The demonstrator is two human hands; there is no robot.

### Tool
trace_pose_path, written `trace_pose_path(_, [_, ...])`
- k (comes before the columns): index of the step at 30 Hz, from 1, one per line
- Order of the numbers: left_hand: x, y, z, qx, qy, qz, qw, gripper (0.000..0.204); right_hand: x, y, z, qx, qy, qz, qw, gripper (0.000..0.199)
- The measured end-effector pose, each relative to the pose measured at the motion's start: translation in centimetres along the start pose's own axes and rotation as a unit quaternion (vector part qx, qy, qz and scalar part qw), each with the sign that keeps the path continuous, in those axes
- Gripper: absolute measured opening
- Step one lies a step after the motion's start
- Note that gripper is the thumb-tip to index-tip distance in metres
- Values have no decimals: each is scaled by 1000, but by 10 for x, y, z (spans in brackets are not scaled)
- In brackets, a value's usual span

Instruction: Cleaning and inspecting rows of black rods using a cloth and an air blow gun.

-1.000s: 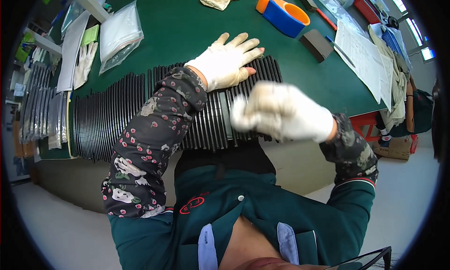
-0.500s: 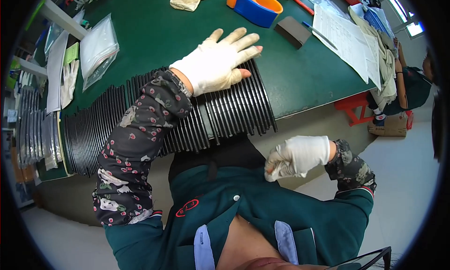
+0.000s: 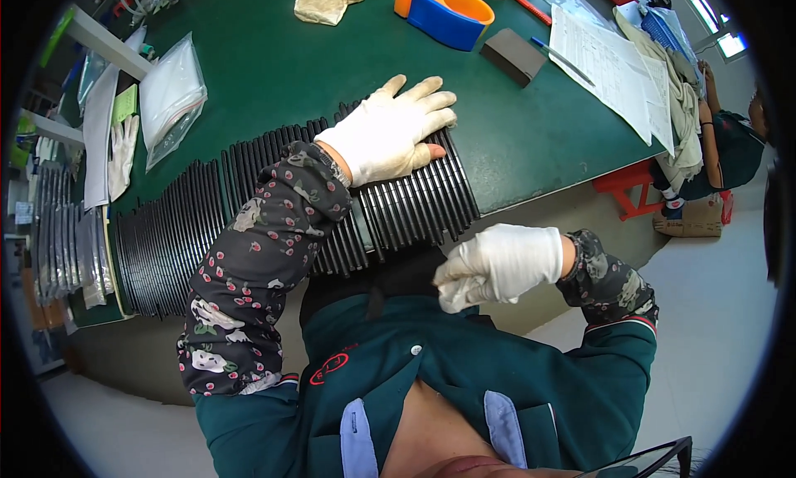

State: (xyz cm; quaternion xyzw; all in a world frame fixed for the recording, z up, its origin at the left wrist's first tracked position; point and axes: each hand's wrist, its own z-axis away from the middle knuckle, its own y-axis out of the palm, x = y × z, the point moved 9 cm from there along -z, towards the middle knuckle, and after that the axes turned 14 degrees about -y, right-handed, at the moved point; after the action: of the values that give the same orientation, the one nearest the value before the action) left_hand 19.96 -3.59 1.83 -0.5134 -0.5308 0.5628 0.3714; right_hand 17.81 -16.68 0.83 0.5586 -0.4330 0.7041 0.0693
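A long row of thin black rods (image 3: 170, 250) lies side by side along the near edge of the green table (image 3: 249, 72). My left hand (image 3: 385, 136), in a white glove with bare thumb tip, rests flat across the rods at the row's right end, its fingers spread. In front of the table edge, above my lap, my right hand (image 3: 507, 266) is closed, also in a white glove. Its fingers are curled together, and whatever they may hold is hidden. The near ends of the rods stick out past the table edge.
An orange and blue tape dispenser (image 3: 448, 18), a dark grey block (image 3: 512, 57), a crumpled pale cloth (image 3: 328, 3) and paper sheets (image 3: 605, 72) with a pen lie farther back. Plastic bags (image 3: 174, 97) and a spare glove (image 3: 123, 155) are at left. Another person (image 3: 734, 150) sits at far right.
My right hand has moved left and slightly up, closer to the rods' near ends. My left hand stays flat on the rods, shifted slightly toward me.
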Motion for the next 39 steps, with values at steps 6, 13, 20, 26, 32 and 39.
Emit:
trace_pose_path(6, [0,1,0,-13,-7,-16,1000,51,-10,-8,-12,-36,72,-6,997,47])
trace_pose_path(13, [0,6,-7,-6,-17,-69,997,51,13,-119,4,-351,14,240,905,15])
trace_pose_path(20, [0,1,-3,-39,-15,-35,999,51,26,-31,13,19,-29,-23,999,11])
trace_pose_path(26, [1,1,3,-37,1,-51,998,54,3,-101,17,-314,-13,263,912,11])
trace_pose_path(32, [7,-2,14,-33,-6,-49,998,55,36,-29,6,8,-40,23,999,10])
trace_pose_path(39, [6,0,7,-59,-6,-48,997,53,-3,-56,2,-128,15,127,983,9])
